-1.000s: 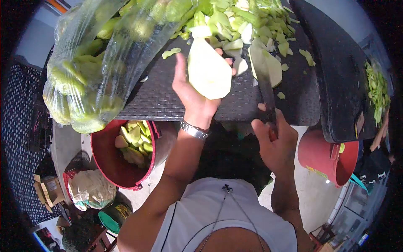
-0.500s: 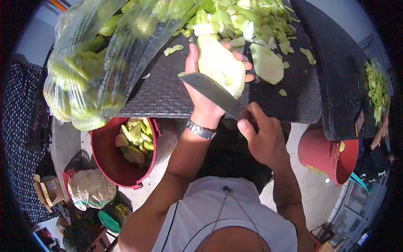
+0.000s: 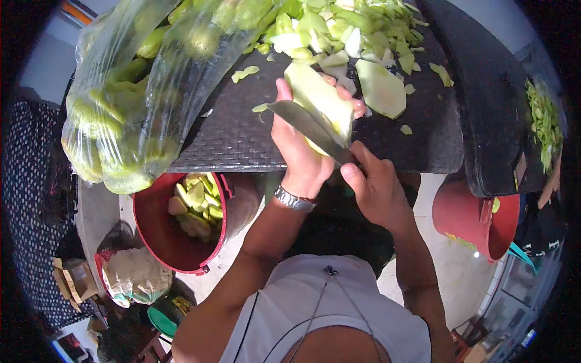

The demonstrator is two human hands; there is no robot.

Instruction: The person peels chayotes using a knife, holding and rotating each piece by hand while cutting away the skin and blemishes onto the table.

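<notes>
In my left hand (image 3: 305, 151) lies a peeled pale-green chayote (image 3: 315, 94), with my thumb on its left side and fingertips curled round its right. My right hand (image 3: 375, 184) grips a knife (image 3: 305, 124) whose handle is mostly hidden in my fingers. The broad dark blade slants across the lower part of the chayote and touches it. Another large peeled piece (image 3: 381, 91) lies on the dark woven tabletop (image 3: 242, 142), right of my left hand. Beyond both hands is a heap of green peelings and trimmings (image 3: 357, 30).
A clear plastic bag (image 3: 121, 133) of whole chayotes hangs over the table's left edge. Below it stands a red bucket (image 3: 145, 221) with cut pieces inside. Another red bucket (image 3: 454, 212) is at the right, near a second dark table (image 3: 484, 133) with green peelings.
The blade has moved from beside the chayote's lower left onto its face, and the chayote is tilted more in my left hand. Both hands remain over the table's near edge.
</notes>
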